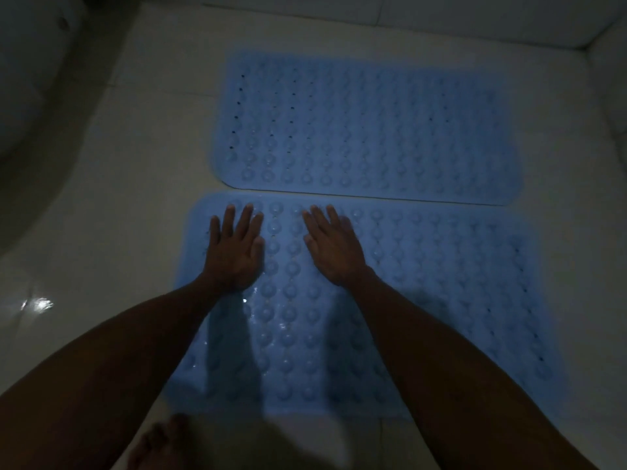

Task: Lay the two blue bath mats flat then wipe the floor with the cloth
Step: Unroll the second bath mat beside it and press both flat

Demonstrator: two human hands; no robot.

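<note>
Two blue bath mats with rows of suction cups lie flat on the pale tiled floor (135, 205). The far mat (366, 130) sits beyond the near mat (441, 283), their long edges almost touching. My left hand (235, 249) rests palm down on the near mat's far left part, fingers spread. My right hand (334, 247) presses flat beside it, a little to the right, fingers apart. Neither hand holds anything. No cloth is in view.
A curved pale fixture (37, 106) fills the left edge. White walls (441, 18) close the back and right side. My bare foot (159, 442) stands on the floor below the near mat. The room is dim and a wet glint (37, 304) shows at left.
</note>
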